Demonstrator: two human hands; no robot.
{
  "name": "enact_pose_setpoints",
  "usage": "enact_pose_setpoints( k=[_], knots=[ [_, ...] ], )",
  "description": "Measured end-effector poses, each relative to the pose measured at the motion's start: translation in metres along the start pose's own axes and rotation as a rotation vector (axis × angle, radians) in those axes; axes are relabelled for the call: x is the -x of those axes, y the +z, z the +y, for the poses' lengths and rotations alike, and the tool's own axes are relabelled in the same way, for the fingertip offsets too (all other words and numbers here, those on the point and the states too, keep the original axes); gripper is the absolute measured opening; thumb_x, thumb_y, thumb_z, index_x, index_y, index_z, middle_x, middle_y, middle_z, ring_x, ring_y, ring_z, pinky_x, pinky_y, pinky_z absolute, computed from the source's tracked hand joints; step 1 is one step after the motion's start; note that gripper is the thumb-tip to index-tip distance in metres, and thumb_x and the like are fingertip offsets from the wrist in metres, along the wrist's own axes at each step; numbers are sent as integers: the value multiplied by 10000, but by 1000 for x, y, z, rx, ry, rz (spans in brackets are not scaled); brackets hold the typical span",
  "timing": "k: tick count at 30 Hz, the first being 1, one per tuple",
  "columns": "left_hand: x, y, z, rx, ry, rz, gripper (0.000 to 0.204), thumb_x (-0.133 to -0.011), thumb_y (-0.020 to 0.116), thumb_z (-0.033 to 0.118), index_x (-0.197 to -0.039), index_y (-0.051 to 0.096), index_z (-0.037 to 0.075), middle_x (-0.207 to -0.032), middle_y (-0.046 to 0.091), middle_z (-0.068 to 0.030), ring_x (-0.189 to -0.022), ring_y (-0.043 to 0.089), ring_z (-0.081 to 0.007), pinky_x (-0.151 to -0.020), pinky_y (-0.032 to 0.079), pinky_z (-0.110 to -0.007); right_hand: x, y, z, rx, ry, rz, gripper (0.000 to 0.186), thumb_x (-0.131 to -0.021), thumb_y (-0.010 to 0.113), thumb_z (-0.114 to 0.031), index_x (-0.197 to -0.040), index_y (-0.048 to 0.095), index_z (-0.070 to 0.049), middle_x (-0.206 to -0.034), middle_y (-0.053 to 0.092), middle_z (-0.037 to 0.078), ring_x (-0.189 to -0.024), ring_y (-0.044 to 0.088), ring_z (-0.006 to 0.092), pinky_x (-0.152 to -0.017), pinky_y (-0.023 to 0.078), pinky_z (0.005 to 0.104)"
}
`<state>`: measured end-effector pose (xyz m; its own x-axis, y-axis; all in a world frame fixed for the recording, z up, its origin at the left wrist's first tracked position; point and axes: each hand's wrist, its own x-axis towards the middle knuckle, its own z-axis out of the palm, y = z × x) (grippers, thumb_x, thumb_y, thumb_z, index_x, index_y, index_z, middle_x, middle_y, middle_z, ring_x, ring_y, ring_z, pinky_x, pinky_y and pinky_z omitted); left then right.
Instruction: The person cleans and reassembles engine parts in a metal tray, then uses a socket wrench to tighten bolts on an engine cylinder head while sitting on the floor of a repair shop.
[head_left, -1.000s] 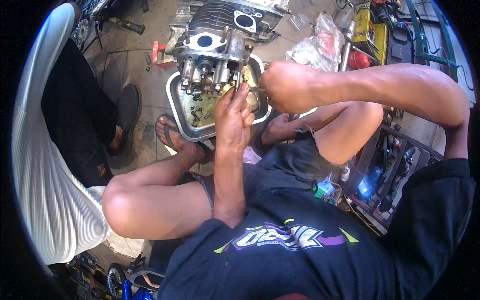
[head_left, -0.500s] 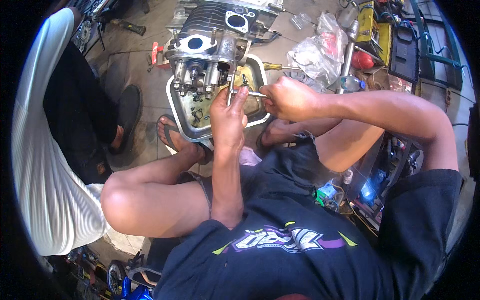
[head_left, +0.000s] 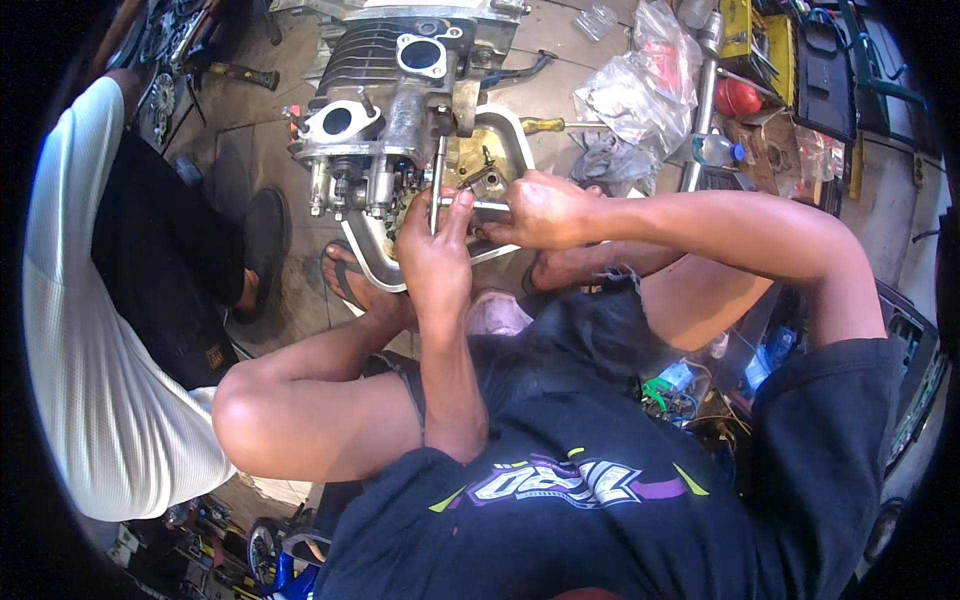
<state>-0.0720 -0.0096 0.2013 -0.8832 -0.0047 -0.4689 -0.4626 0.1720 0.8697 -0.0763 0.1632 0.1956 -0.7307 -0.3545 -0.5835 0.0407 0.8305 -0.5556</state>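
My left hand [head_left: 436,250] is closed round the lower end of a steel T-handle wrench [head_left: 438,180], thumb lying along it. The wrench's upright rod reaches up to the side of a grey finned engine block [head_left: 365,60]; whether its tip sits on a bolt I cannot tell. My right hand [head_left: 548,212] is wrapped round the outer end of the sideways bar, to the right of my left hand. Bare studs and two oval ports show on the engine. Under its near end lies a metal tray [head_left: 515,130] with small dark parts in oily liquid.
A screwdriver [head_left: 545,125] lies right of the tray, near clear plastic bags [head_left: 640,90], a water bottle [head_left: 715,150] and a yellow toolbox [head_left: 755,40]. At the left stands another person in a white top [head_left: 90,300]. A hammer-like tool [head_left: 245,75] rests on the tiles.
The engine has shifted left and turned slightly, uncovering more of the tray's right side. Both my hands have moved a little left and down with the wrench, keeping their grip.
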Motion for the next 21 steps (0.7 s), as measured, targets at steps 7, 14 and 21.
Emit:
enact_pose_setpoints(
  k=[7, 14, 21],
  knots=[
    [-1, 3, -2, -180, 152, 46, 275, -918, 696, 237, -1016, 631, -12, -809, 612, -38, -606, 491, -98, -575, 392, -244, -10, 11, 4, -80, -32, 88, 489, -929, 550, -444, -809, 692, 9, -768, 654, 274, -770, 652, 445, -742, 534, 510],
    [7, 13, 11, -223, 171, 111, 220, -928, 672, 132, -1028, 621, -58, -882, 650, -91, -802, 580, -130, -717, 473, -275, -30, 44, 28, -136, -205, 202, 377, -902, 583, -374, -798, 690, -28, -690, 635, 246, -675, 638, 437, -643, 522, 520],
    [-1, 10, -7, -206, 212, 106, 188, -933, 659, 111, -1030, 628, -47, -869, 645, -79, -795, 568, -128, -725, 477, -280, -47, 62, 36, -169, -290, 289, 325, -887, 598, -358, -784, 666, -57, -661, 628, 233, -643, 634, 429, -618, 514, 528]
  ],
)
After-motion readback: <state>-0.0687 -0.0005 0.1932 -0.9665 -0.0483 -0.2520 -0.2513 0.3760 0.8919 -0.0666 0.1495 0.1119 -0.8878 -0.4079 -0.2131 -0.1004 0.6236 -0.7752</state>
